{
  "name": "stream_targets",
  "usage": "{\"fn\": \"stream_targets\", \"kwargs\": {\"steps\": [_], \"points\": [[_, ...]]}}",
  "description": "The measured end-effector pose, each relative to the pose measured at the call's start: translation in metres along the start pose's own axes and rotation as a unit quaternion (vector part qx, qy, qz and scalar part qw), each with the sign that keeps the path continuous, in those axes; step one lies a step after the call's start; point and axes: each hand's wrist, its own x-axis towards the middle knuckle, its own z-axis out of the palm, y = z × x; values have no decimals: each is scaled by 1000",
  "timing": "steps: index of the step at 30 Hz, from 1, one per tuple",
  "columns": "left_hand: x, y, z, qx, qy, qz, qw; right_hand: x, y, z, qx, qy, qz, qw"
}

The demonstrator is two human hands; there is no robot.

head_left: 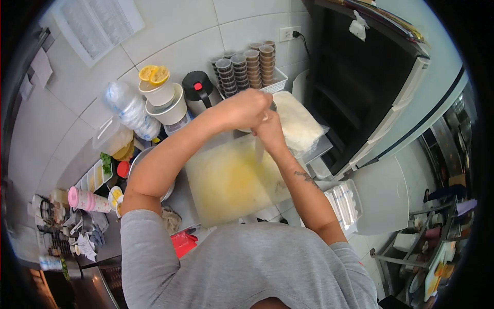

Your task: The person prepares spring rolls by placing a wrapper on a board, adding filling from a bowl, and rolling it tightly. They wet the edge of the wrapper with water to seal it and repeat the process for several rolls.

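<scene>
My left hand point(251, 107) is closed in a fist over the far edge of a cutting board, right against my right hand. My right hand point(269, 129) is also closed, just below it. A pale, narrow blade-like strip point(259, 149) hangs down from the right hand over the board; I cannot tell what the left fingers hold. The cutting board point(221, 180) is whitish, with yellow stains across its middle. Partly hidden behind my hands is a round container point(273, 106). A bulky plastic bag of white contents point(296, 121) lies just right of them.
Stacks of lidded sauce cups point(239, 69) stand in a white basket at the wall. Left of them are a thermal jug point(197, 90) and white tubs point(167, 105) topped with squeezed citrus halves point(154, 74). A dark-fronted appliance point(360, 82) borders the right side.
</scene>
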Motion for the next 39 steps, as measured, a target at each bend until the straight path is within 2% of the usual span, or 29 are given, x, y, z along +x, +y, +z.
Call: {"fn": "stream_targets", "kwargs": {"steps": [2,3,6,12,18,21,24,30,33,36,37,39], "points": [[-5,7,-9,-46,68,-37,996,4,-4,-3,19,-22,-39,999],[-6,6,-11,-35,35,-40,998,2,-3,-1,19,-19,-27,999],[-10,4,-3,-7,61,-8,998,1,-5,2,14,-12,-13,1000],[-20,11,-5,11,87,-4,996,5,-1,9,31,-24,-11,999],[-26,2,-4,9,18,-12,1000,7,7,18,27,-23,15,999],[-34,0,5,46,54,-3,997,6,-1,21,43,-9,4,999],[-38,3,9,71,38,-25,996,9,9,25,75,-1,-9,997],[-44,1,7,57,77,-40,995,11,3,28,74,-21,4,997],[-48,-4,3,24,78,-17,996,14,5,28,123,-23,-1,992],[-55,-15,7,-178,207,-19,962,12,-3,19,203,-15,10,979],[-63,-12,10,-215,181,-112,953,13,-3,16,229,-5,27,973],[-71,-20,66,-318,160,-94,930,11,3,8,303,14,59,951]]}}
